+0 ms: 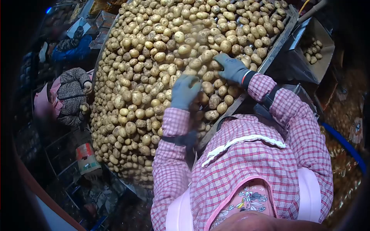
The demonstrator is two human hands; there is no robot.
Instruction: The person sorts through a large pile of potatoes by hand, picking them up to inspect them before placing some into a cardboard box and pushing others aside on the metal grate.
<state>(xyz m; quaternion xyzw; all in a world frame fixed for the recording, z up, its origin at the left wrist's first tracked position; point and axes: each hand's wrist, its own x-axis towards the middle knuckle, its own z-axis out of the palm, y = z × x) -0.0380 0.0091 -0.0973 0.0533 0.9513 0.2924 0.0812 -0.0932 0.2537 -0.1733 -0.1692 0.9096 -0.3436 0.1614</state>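
A wide heap of potatoes [131, 96] covers the sorting table. My left hand [185, 91], in a grey-blue glove, rests over the potatoes near the table's near edge, its fingers curled down among them. What those fingers hold, if anything, is hidden. To the right and slightly farther off, my right hand [231, 68], gloved the same way, reaches in from the right edge with its fingers bent against potatoes. Whether it grips one cannot be made out. Several potatoes lie between and below the two hands.
A metal rim [278, 45] bounds the table on the right. Beyond it stands an open box [325, 48] with potatoes inside. Another person [71, 94] stands at the left edge, hands by the heap. A red and green carton [88, 158] is at lower left.
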